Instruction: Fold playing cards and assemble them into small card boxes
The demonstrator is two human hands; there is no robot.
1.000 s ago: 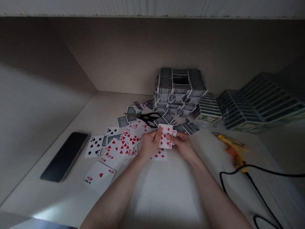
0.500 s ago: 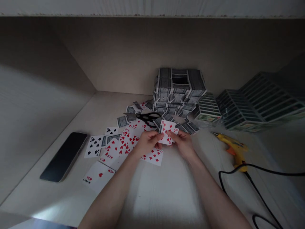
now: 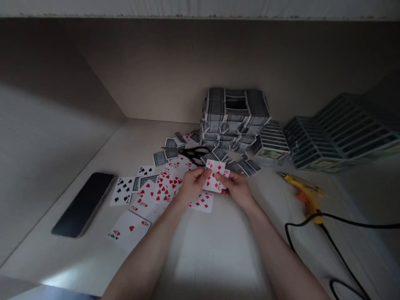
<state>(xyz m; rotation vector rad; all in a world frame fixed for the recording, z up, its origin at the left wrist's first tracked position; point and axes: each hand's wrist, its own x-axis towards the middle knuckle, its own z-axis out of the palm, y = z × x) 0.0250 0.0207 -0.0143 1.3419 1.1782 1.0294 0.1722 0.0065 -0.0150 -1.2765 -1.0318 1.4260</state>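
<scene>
Between my two hands are playing cards, with a nine of diamonds [image 3: 215,166] on top and the corner of an eight showing behind its right edge. My left hand [image 3: 194,183] pinches the left side, thumb on the face. On the right side, my right hand [image 3: 238,186] grips with its thumb across the front. Beneath and left of my hands lie several loose red-suit cards [image 3: 164,187], overlapping face up. A seven of diamonds [image 3: 203,203] lies just under my left hand. Black-handled scissors [image 3: 190,153] rest behind it, among cut and folded card pieces [image 3: 246,166].
A box built of folded cards [image 3: 236,118] stands at the back. Stacks of wrapped card packs [image 3: 315,141] stand right. A yellow glue gun [image 3: 308,196] with a black cord [image 3: 334,246] lies at right. A phone [image 3: 84,204] and an ace of hearts [image 3: 131,229] lie left.
Both hands still hold the cards. The nine of diamonds has shifted slightly left and tilted a little, and more of the card behind shows at its lower right.
</scene>
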